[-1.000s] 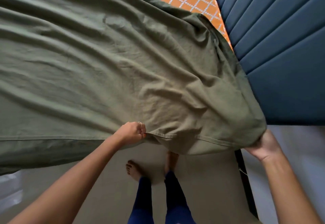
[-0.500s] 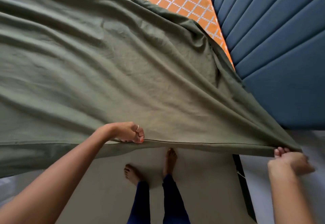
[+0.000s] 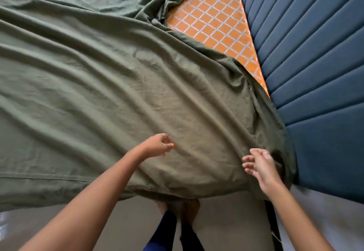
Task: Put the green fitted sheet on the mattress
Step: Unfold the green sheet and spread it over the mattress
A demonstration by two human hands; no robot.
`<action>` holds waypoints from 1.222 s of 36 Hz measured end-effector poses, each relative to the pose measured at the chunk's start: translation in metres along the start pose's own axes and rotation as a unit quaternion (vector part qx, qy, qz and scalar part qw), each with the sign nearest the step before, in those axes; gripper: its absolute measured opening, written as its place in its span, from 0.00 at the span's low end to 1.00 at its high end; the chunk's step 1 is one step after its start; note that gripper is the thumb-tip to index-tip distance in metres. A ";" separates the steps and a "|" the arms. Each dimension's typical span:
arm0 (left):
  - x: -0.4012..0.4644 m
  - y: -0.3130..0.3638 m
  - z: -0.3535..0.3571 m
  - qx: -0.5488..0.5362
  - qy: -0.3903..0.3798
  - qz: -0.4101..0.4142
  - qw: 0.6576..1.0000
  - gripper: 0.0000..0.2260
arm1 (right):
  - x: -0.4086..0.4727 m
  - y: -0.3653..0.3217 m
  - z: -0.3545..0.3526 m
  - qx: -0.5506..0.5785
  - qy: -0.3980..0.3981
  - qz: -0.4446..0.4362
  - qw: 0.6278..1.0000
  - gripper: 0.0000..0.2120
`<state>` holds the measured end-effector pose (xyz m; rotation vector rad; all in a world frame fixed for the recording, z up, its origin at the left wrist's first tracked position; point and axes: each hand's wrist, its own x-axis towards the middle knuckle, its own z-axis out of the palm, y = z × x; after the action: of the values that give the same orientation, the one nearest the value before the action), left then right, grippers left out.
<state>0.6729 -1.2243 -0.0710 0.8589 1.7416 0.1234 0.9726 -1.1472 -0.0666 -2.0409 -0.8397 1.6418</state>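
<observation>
1. The green cotton fitted sheet (image 3: 110, 85) lay spread over the mattress with the orange lattice-patterned cover (image 3: 214, 16), and left only a strip of it bare at the upper right.
2. The dark blue padded headboard with stitched channels (image 3: 315, 57) stood to the right of the mattress, along its right side.
3. The near hem of the sheet hung over the near edge, above the person's bare feet (image 3: 189, 209).
4. The left hand (image 3: 157, 144) was over the sheet near that edge.
5. The right hand (image 3: 260, 166) was to its right, by the sheet's right corner, close to the headboard.
</observation>
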 end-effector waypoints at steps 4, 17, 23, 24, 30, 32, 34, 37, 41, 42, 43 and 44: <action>0.015 -0.007 -0.025 0.024 -0.031 -0.033 0.999 0.08 | 0.013 -0.032 0.048 -0.123 -0.106 -0.034 0.986 0.03; 0.106 -0.007 -0.149 0.016 0.132 -0.028 0.991 0.11 | 0.123 -0.186 0.144 -0.354 -0.108 -0.214 0.904 0.06; 0.136 0.000 -0.177 0.004 0.168 -0.047 0.985 0.20 | 0.153 -0.245 0.181 -0.480 -0.063 -0.334 0.808 0.06; 0.142 0.003 -0.179 -0.003 0.172 -0.047 0.984 0.22 | 0.161 -0.252 0.186 -0.491 -0.065 -0.332 0.802 0.08; 0.166 0.021 -0.182 0.072 0.229 -0.051 0.969 0.31 | 0.199 -0.281 0.223 -0.506 -0.058 -0.289 0.810 0.16; 0.171 0.024 -0.181 0.127 0.255 -0.042 0.958 0.32 | 0.211 -0.286 0.235 -0.519 -0.055 -0.292 0.801 0.18; 0.179 0.025 -0.182 0.156 0.266 -0.038 0.951 0.33 | 0.224 -0.292 0.246 -0.528 -0.058 -0.282 0.799 0.20; 0.188 0.026 -0.183 0.188 0.253 -0.055 0.947 0.34 | 0.241 -0.299 0.261 -0.525 -0.091 -0.226 0.815 0.25; 0.199 0.032 -0.181 0.225 0.270 -0.083 0.933 0.32 | 0.256 -0.302 0.278 -0.524 -0.168 -0.099 0.829 0.32; 0.201 0.035 -0.182 0.229 0.278 -0.091 0.928 0.32 | 0.258 -0.303 0.282 -0.531 -0.179 -0.077 0.824 0.31; 0.204 0.038 -0.182 0.234 0.284 -0.100 0.924 0.31 | 0.260 -0.305 0.285 -0.538 -0.190 -0.055 0.819 0.29; 0.206 0.042 -0.182 0.240 0.289 -0.110 0.920 0.31 | 0.260 -0.306 0.287 -0.544 -0.202 -0.039 0.813 0.26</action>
<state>0.5133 -1.0097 -0.1485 1.0352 2.4746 -0.2371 0.6656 -0.7658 -0.1330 -2.1851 -2.4253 1.7436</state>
